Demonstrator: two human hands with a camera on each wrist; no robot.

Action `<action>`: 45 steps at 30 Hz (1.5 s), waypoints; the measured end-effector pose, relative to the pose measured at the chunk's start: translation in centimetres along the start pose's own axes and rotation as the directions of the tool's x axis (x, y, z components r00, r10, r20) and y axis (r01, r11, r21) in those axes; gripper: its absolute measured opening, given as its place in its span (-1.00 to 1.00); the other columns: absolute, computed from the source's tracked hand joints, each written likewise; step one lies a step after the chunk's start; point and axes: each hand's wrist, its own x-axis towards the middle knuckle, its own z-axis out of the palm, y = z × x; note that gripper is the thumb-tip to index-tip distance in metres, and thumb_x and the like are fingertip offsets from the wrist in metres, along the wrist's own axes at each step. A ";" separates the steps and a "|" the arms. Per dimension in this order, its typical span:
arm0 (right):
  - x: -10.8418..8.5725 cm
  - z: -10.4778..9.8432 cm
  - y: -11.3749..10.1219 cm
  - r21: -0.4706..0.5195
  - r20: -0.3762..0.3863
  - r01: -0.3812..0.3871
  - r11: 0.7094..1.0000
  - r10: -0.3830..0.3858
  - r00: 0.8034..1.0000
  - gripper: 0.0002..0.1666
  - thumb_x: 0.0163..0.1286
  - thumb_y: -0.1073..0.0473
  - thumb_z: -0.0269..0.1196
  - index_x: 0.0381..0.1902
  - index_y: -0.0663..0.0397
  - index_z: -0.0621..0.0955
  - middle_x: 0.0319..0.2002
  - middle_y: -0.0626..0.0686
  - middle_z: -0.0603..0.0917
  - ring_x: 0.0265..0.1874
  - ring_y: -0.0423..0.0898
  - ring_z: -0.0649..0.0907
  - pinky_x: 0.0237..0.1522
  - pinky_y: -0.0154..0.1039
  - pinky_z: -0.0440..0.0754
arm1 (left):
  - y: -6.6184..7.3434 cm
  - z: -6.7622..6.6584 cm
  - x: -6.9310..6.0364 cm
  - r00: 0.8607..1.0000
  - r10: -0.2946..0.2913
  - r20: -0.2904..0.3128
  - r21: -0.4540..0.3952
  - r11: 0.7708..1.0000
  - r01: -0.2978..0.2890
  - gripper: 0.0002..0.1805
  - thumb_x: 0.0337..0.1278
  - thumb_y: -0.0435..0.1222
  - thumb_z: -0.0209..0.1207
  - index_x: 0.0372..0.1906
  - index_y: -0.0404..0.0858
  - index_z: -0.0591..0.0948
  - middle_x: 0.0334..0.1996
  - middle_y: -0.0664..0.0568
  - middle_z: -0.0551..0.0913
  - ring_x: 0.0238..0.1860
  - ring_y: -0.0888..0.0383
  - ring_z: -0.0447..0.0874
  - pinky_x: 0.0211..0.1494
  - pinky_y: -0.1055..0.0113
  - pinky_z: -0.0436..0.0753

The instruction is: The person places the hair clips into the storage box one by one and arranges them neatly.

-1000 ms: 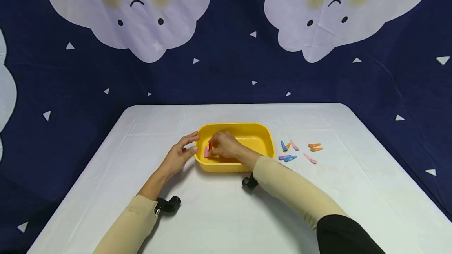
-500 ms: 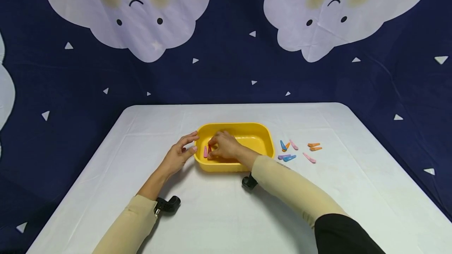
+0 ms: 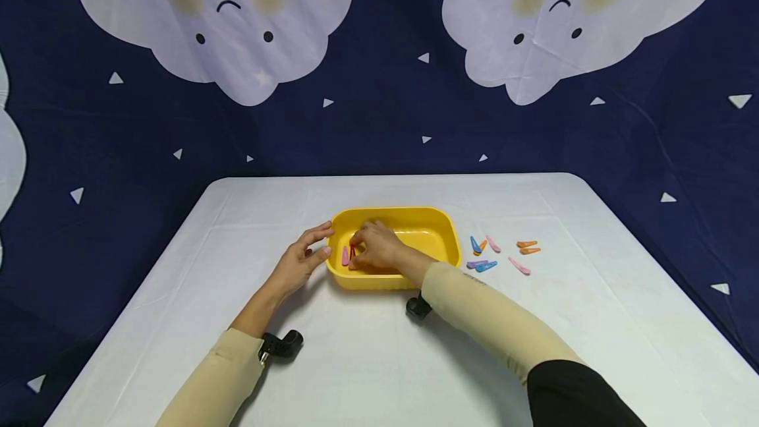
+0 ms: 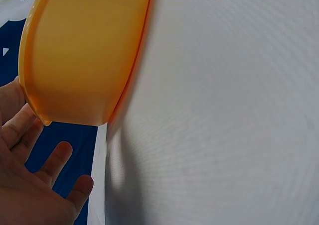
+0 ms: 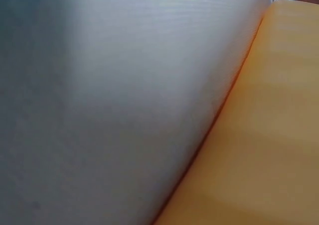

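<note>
In the head view, a yellow plastic tub stands on the white table. My left hand touches its left end, thumb and fingertips against the rim and the fingers spread; the left wrist view shows this hand at the end of the orange-looking tub. Reaching inside the tub, my right hand pinches a red hair clip near the left end. Just left of that lies a pink hair clip. The right wrist view holds only the tub's outer side and the table cloth, no fingers.
Right of the tub, several snap hair clips lie loose: a blue one, a pink one, an orange one and others close by. The white table ends at a dark blue cloud-print cloth.
Both hands stay almost in place. The right fingers shift only slightly around the red clip; the tub and the loose clips have not moved.
</note>
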 end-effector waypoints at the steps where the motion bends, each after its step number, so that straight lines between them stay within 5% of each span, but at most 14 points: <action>1: 0.0 0.0 0.0 -0.001 0.000 0.001 1.000 -0.001 1.000 -0.43 0.06 -0.14 0.42 0.02 -0.07 0.66 0.04 -0.01 0.54 0.08 -0.02 0.39 0.18 -0.07 0.34 | 0.0 0.0 0.0 1.000 0.001 0.000 0.002 1.000 -0.001 -0.56 0.35 -0.29 0.02 0.28 -0.30 0.39 0.45 -0.02 0.19 0.51 -0.09 -0.04 0.44 -0.24 0.03; 25: 0.0 -0.2 0.0 0.014 0.019 -0.001 1.000 0.001 1.000 -0.38 0.07 -0.15 0.40 0.07 -0.03 0.63 0.11 -0.02 0.57 0.15 -0.01 0.38 0.27 -0.07 0.28 | 0.1 0.0 0.0 1.000 0.006 -0.002 -0.008 1.000 -0.006 -0.55 0.34 -0.28 0.04 0.27 -0.32 0.39 0.45 -0.03 0.20 0.50 -0.09 -0.03 0.43 -0.25 0.03; 45: -0.7 -1.7 0.1 0.209 -0.006 -0.048 0.977 0.050 0.999 -0.37 0.12 -0.07 0.38 0.13 0.03 0.56 0.08 0.02 0.59 0.15 -0.01 0.44 0.25 -0.10 0.38 | -0.1 0.0 0.1 1.000 0.018 -0.003 0.006 1.000 -0.018 -0.56 0.34 -0.27 0.04 0.26 -0.29 0.41 0.44 -0.04 0.22 0.49 -0.10 0.01 0.41 -0.26 0.07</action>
